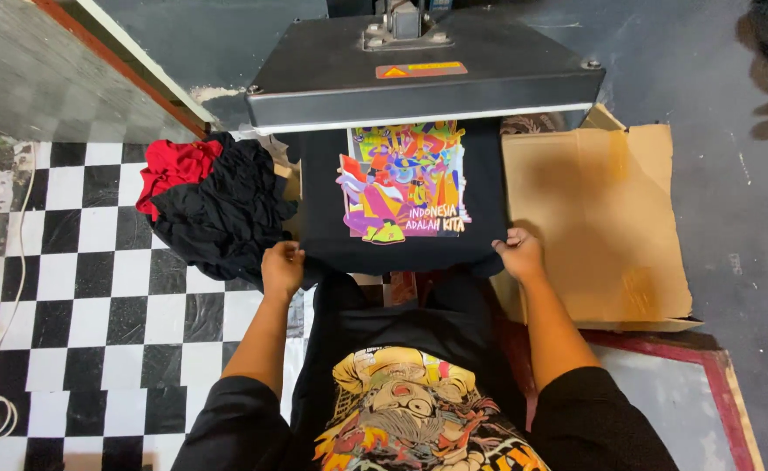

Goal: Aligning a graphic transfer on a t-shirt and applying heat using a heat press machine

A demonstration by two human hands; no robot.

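Small rectangular orange-red warning label with yellow band [421, 70]: top centre of frame, flat on dark upper plate of heat press [506, 74]. Flattened brown cardboard box [598, 218]: right of centre, lying on floor beside press, flaps spread, surface stained darker in patches. No screens visible.

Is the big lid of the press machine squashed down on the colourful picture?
No, the press lid is lifted, so the colourful picture on the black shirt shows in the open below it.

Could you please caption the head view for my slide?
Both hands, left hand and right hand, grip a black printed T-shirt under a dark heat press.
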